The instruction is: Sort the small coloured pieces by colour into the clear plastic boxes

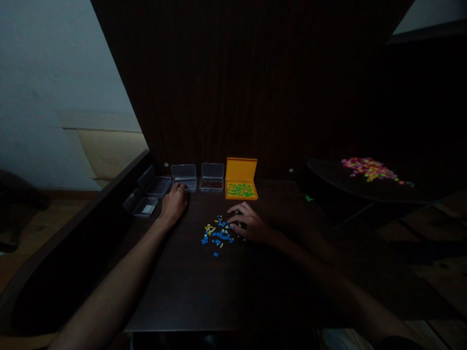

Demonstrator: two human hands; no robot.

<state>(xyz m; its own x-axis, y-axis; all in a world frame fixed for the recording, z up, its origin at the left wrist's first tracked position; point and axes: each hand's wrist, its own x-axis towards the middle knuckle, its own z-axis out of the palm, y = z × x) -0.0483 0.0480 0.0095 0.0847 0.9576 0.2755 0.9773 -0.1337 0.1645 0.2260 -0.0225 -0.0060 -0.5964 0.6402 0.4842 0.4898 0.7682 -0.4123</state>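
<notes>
The orange box [241, 169] stands open on the dark counter [189, 291], its lid raised at the back and a layer of green pieces [241, 190] spread over its tray. From where I stand the room is dim, yet on the near side of the orange box I make out a loose scatter of small bricks [219, 236], blue, yellow and pale, with one blue brick [216, 254] lying apart on the side farthest from the box. The person's right hand [251, 224] reaches in over the box-side right edge of that scatter, just nearer than the orange box; its fingers are bent and parted, but I cannot tell whether the grip has caught a brick. Just left of the orange box sits an open clear box [212, 170] with reddish-brown pieces [212, 184] inside. Farther left of the orange box is a second clear box [184, 171], and the left hand [174, 203] rests at its front, fingers curled; I cannot tell whether that grip is clenched or grasping something. Farthest left of the orange box stand two more open clear cases. Well to the right of the orange box, a heap of multicoloured pieces [372, 170] lies on a dark shelf [328, 180].
</notes>
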